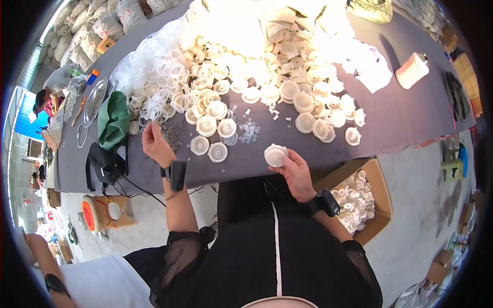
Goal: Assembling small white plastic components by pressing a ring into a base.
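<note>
The right hand (pixel 294 167) is seen closed around a round cream-white plastic cap (pixel 276 155), gripped by thumb and fingers at its edge and held just above the near edge of the dark grey cloth-covered table (pixel 405 115). The left hand (pixel 155 143) is raised over the table with its fingers pinched together; something very small may be held between the fingertips, but this cannot be told. It is positioned beside a loose heap of thin white plastic rings (pixel 154 90) and just left of a small scatter of dark metal springs (pixel 169 136).

Between the two hands, several more round cream caps (pixel 208 136) are laid flat on the table, with tiny white washers (pixel 249 131) just beyond them. An open brown cardboard box (pixel 377 192) holding white caps is set on the floor, near the right wrist.
</note>
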`<state>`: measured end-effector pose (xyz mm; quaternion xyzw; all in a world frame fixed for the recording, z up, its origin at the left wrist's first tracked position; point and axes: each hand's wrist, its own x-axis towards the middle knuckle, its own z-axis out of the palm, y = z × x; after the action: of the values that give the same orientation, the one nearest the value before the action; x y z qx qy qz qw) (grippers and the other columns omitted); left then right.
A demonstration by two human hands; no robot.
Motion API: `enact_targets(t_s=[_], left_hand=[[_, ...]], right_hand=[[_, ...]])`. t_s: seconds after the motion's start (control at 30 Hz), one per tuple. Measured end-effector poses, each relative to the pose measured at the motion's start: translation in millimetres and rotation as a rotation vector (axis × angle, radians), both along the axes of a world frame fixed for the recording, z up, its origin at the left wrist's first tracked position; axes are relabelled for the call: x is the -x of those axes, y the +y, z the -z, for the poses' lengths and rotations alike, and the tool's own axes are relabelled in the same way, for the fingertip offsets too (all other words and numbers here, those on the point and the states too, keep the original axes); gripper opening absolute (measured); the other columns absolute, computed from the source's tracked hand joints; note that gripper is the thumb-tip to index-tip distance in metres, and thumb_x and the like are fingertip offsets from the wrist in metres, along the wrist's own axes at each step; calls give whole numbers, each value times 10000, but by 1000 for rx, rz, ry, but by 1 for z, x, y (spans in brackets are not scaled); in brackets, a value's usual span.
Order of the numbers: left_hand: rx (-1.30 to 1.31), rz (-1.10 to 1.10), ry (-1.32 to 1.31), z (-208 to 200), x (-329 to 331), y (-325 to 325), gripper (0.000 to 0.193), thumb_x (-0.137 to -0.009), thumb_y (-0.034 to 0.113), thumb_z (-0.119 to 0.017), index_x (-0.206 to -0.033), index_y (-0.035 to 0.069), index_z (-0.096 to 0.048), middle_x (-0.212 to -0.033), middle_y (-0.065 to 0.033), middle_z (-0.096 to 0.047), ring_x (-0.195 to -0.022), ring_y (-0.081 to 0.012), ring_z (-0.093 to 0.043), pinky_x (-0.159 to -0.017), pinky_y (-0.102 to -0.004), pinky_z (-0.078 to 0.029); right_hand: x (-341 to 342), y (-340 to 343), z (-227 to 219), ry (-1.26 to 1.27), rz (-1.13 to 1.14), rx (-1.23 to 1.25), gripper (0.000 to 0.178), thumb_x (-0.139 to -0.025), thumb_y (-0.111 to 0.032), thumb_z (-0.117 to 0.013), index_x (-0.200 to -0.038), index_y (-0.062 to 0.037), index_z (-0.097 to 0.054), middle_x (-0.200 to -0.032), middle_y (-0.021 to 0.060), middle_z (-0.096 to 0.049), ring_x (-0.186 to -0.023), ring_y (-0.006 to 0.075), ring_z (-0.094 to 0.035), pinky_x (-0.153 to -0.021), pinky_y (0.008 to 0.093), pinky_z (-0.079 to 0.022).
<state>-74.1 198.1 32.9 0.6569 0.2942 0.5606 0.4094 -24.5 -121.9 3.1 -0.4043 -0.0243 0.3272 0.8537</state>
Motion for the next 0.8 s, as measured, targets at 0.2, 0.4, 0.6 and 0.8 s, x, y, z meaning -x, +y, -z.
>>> enact_targets(t_s=[0.2, 0.4, 0.6, 0.8], left_hand=[[462, 992, -67, -2, 21, -128, 57, -823, 76, -562, -818, 24, -587, -683, -22, -566, -465, -37, -427, -425, -171, -329], [156, 852, 200, -2, 10, -179, 106, -763, -38, -607, -866, -15, -612, -701, -28, -563, -562, -36, -491, -490, -169, -385], [-155, 777, 263, 2, 8, -181, 123, -744, -49, -614, -862, -16, -612, -674, -34, -555, -532, -43, -472, -442, -185, -362], [202, 964, 80, 5, 12, -190, 123, -743, -52, -612, -857, -6, -610, -638, -36, -540, -529, -58, -470, -450, -194, -345]], right_hand=[[2, 11, 2, 10, -3, -56, 255, -903, -132, -426, -1107, 10, -485, -1090, 97, -542, -989, 180, -538, -844, 352, -457], [4, 13, -7, 226, -68, -248, 259, -912, -149, -405, -1111, 7, -464, -1088, 105, -533, -1002, 190, -529, -875, 360, -437], [14, 12, -9, 77, -26, -126, 279, -927, -193, -373, -1109, 3, -454, -1094, 99, -522, -999, 182, -526, -888, 349, -425], [8, 10, -6, 178, 22, -194, 282, -928, -181, -365, -1124, 7, -441, -1106, 105, -514, -1014, 188, -518, -896, 337, -416]])
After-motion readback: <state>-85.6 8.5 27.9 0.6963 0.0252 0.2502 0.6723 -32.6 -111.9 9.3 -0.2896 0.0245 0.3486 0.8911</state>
